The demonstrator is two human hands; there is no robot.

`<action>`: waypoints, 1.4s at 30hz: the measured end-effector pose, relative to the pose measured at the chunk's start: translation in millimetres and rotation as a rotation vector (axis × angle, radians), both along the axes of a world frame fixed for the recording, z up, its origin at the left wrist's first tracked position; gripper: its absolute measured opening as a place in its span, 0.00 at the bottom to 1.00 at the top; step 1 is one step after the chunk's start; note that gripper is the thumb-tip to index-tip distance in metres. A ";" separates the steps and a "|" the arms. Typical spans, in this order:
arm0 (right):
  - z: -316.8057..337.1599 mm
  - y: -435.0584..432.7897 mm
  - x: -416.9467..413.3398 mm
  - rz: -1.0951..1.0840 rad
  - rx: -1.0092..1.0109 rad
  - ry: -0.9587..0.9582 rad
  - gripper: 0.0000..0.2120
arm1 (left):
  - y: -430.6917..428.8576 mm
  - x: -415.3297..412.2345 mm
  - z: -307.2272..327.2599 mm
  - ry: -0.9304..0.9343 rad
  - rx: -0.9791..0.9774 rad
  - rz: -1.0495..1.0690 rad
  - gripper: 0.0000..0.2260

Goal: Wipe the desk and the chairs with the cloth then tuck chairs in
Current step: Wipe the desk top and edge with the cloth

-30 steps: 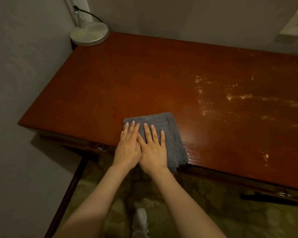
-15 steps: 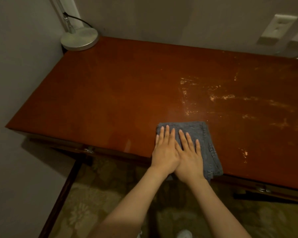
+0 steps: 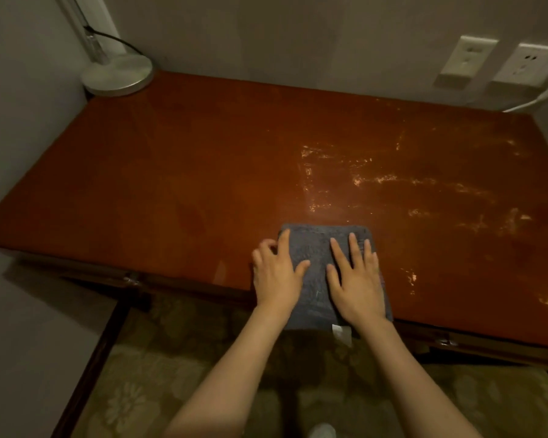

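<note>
A folded grey cloth [image 3: 317,248] lies at the front edge of the red-brown wooden desk [image 3: 187,172], its near end hanging slightly over the edge. My right hand [image 3: 356,279] rests flat on the cloth's right half with fingers spread, pressing it down. My left hand [image 3: 276,273] sits on the cloth's left edge, with index finger and thumb on the fabric and the other fingers curled beside it on the desk. Worn pale scuffs [image 3: 377,178] mark the desk top to the right of centre. No chair is in view.
A round metal lamp base [image 3: 117,75] with a black cord stands in the desk's far left corner, close to the left wall. Wall sockets [image 3: 525,63] with a white plug and cable are at the back right. Patterned carpet [image 3: 146,390] lies below.
The cloth and both hands slid right along the front edge of the desk. My hands, which were side by side, have parted, and my left hand's fingers have curled at the cloth's left edge.
</note>
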State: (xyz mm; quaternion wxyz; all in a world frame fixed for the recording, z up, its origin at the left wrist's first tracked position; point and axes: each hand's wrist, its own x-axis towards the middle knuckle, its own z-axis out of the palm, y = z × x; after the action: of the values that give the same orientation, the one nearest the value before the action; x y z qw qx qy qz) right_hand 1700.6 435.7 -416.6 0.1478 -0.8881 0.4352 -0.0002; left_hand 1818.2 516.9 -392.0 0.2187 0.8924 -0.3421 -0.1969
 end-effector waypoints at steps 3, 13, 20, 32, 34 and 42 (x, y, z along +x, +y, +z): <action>0.7 7.4 7.4 -0.011 0.020 -0.043 0.31 | 6.1 5.6 12.1 0.102 -0.282 -0.045 0.18; 11.5 116.2 153.6 0.159 0.009 -0.241 0.29 | 113.3 111.2 25.1 -0.207 -0.503 0.316 0.15; -3.1 155.4 214.8 0.417 0.061 -0.053 0.26 | 141.7 173.7 5.7 -0.290 -0.213 0.415 0.17; -3.1 117.7 159.4 0.398 0.038 0.023 0.35 | 103.9 116.8 -17.9 -0.182 0.070 -0.083 0.23; -0.8 105.6 141.2 0.360 0.035 0.045 0.35 | 88.0 100.9 -16.9 -0.170 0.077 -0.117 0.23; 9.2 67.6 97.3 0.231 0.058 0.096 0.30 | 35.4 62.6 -13.7 -0.157 0.106 -0.241 0.24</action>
State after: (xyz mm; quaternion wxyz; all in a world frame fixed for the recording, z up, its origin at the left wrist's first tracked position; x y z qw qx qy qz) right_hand 1797.8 503.3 -407.4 0.1516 -0.9267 0.3362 0.0720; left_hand 1880.9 552.4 -405.6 0.1187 0.8679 -0.4518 -0.1692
